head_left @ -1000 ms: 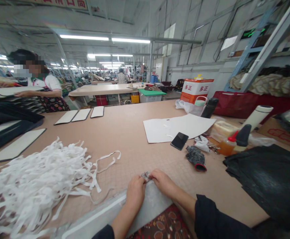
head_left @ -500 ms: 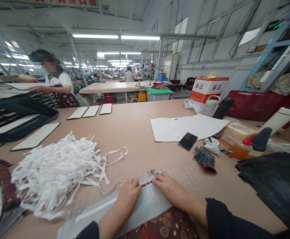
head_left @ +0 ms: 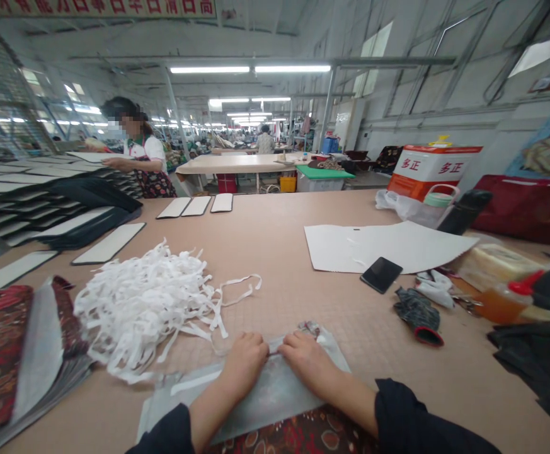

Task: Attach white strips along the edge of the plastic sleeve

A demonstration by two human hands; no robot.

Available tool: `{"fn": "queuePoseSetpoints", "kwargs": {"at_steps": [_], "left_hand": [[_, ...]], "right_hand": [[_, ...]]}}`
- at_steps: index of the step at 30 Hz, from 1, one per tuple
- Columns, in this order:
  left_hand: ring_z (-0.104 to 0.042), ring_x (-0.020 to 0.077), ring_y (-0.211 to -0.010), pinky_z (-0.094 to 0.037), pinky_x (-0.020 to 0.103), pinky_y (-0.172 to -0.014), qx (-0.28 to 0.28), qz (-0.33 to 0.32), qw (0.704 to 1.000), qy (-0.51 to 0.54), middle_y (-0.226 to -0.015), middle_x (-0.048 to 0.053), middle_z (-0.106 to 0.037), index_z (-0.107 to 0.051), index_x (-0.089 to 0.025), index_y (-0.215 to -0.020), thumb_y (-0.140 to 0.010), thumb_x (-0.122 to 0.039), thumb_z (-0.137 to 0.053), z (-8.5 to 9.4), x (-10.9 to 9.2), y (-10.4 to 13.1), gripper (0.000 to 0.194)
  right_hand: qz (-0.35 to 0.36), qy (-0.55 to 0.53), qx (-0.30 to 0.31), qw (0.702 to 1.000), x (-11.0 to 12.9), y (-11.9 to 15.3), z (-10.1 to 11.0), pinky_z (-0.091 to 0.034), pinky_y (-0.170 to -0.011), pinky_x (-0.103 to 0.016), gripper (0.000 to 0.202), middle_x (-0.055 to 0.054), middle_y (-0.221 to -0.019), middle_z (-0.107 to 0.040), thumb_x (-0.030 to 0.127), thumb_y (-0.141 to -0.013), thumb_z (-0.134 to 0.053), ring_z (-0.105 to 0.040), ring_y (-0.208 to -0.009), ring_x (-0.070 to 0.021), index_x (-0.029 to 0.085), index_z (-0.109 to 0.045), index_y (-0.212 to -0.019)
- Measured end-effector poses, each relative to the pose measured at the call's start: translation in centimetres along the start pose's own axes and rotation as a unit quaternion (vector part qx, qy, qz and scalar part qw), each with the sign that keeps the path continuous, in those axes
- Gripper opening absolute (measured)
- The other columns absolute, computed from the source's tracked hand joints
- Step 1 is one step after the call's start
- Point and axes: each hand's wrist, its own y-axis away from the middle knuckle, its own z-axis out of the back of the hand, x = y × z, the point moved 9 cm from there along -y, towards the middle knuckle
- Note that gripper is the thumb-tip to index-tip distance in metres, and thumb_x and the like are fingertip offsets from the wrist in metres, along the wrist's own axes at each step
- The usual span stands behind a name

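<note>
A fabric piece (head_left: 281,394) lies in front of me on the table, grey backing up, with a dark red patterned side showing at its near edge. My left hand (head_left: 246,362) grips the fabric at its far edge with curled fingers. Close beside it, my right hand (head_left: 304,356) pinches the same edge, fingertips bent down. A white strip (head_left: 196,383) lies along the fabric left of my left hand. Some crumpled clear material (head_left: 309,326) sits just beyond my right hand. What the fingertips press together is partly hidden.
To the left are a heap of white strips (head_left: 147,309) and stacked patterned fabric (head_left: 0,353). Right stand a phone (head_left: 381,275), white board (head_left: 378,246), dark glove (head_left: 419,315) and orange bottle (head_left: 506,302). A co-worker (head_left: 145,151) handles white panels at the far left.
My right hand has moved closer to my left along the fabric's far edge, and the gap between them has narrowed. The camera view has turned left.
</note>
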Motion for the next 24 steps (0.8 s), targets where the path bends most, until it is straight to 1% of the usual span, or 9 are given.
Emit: {"fn": "queuePoseSetpoints", "kwargs": {"at_steps": [3,5,9,12,15,18,20,22,24], "left_hand": [[-0.052,0.0193,-0.083,-0.035,0.033,-0.076,-0.019,-0.064,0.995,-0.073,-0.085,0.006,-0.058,-0.057,-0.017,-0.083,-0.086,-0.018,-0.042,-0.1,-1.6,0.5,0.015],[-0.052,0.0192,-0.083,-0.036,0.032,-0.075,-0.014,-0.065,0.995,-0.069,-0.085,0.006,-0.058,-0.057,-0.017,-0.083,-0.086,-0.017,-0.043,-0.2,-1.3,0.6,0.015],[-0.055,0.017,-0.083,-0.037,0.027,-0.072,0.038,0.005,0.998,0.04,-0.085,0.002,-0.061,-0.06,-0.019,-0.081,-0.079,-0.018,-0.051,-0.1,1.7,0.8,0.009],[-0.057,0.014,-0.074,-0.038,0.021,-0.063,0.06,0.032,0.995,0.077,-0.079,-0.001,-0.063,-0.062,-0.02,-0.078,-0.073,-0.016,-0.054,0.2,3.7,1.3,0.01],[-0.057,0.014,-0.071,-0.037,0.021,-0.061,0.061,0.038,0.995,0.067,-0.076,0.0,-0.063,-0.062,-0.019,-0.077,-0.072,-0.014,-0.053,0.5,4.2,2.0,0.011],[-0.056,0.0176,-0.08,-0.038,0.026,-0.07,0.046,0.035,0.997,0.044,-0.082,0.003,-0.062,-0.062,-0.018,-0.078,-0.077,-0.015,-0.049,0.4,3.4,2.6,0.013],[-0.054,0.0203,-0.086,-0.036,0.031,-0.077,0.029,0.025,0.999,0.018,-0.087,0.006,-0.061,-0.061,-0.017,-0.081,-0.082,-0.017,-0.044,0.1,2.6,3.0,0.017],[-0.052,0.0209,-0.088,-0.034,0.034,-0.08,0.011,0.005,1.0,-0.013,-0.089,0.007,-0.059,-0.059,-0.016,-0.084,-0.086,-0.018,-0.04,-0.2,2.1,3.3,0.019],[-0.052,0.0198,-0.087,-0.034,0.033,-0.08,0.002,-0.005,1.0,-0.027,-0.088,0.006,-0.059,-0.058,-0.017,-0.085,-0.086,-0.019,-0.041,-0.5,2.4,3.6,0.017]], "right_hand": [[0.046,0.016,-0.013,0.999,0.8,1.1,0.3,-0.035,-0.074,-0.029,0.013,-0.002,-0.085,-0.058,0.013,-0.084,-0.046,-0.048,-0.081,-0.0179,0.019,-0.058,-0.086],[0.038,0.02,-0.004,0.999,-0.7,2.3,0.8,-0.036,-0.075,-0.028,0.014,-0.003,-0.086,-0.058,0.011,-0.084,-0.046,-0.049,-0.082,-0.0183,0.018,-0.059,-0.087],[-0.024,-0.009,0.027,0.999,-4.8,4.5,1.9,-0.037,-0.078,-0.028,0.023,-0.006,-0.094,-0.059,0.006,-0.083,-0.041,-0.05,-0.089,-0.0191,0.017,-0.06,-0.091],[-0.078,-0.005,0.057,0.995,-5.9,3.9,2.0,-0.037,-0.075,-0.029,0.029,-0.008,-0.094,-0.06,0.002,-0.08,-0.038,-0.051,-0.086,-0.0199,0.016,-0.062,-0.086],[-0.081,0.016,0.074,0.994,-3.4,1.4,1.4,-0.037,-0.071,-0.029,0.026,-0.009,-0.088,-0.06,0.001,-0.078,-0.04,-0.052,-0.082,-0.0197,0.015,-0.062,-0.079],[-0.012,-0.011,0.057,0.998,1.6,-1.3,0.2,-0.037,-0.07,-0.027,0.02,-0.005,-0.086,-0.058,0.007,-0.082,-0.042,-0.051,-0.082,-0.0178,0.017,-0.059,-0.083],[0.028,-0.013,0.04,0.999,4.1,-2.0,-0.6,-0.037,-0.069,-0.028,0.016,-0.004,-0.086,-0.058,0.01,-0.084,-0.044,-0.05,-0.082,-0.0184,0.017,-0.058,-0.085],[0.058,-0.001,0.032,0.998,5.1,-1.6,-1.2,-0.036,-0.068,-0.029,0.014,-0.005,-0.087,-0.058,0.012,-0.084,-0.046,-0.05,-0.081,-0.02,0.017,-0.059,-0.086],[0.064,0.011,0.031,0.997,4.2,-0.2,-1.2,-0.036,-0.069,-0.03,0.016,-0.006,-0.089,-0.058,0.012,-0.084,-0.045,-0.049,-0.082,-0.0209,0.018,-0.06,-0.09]]}}
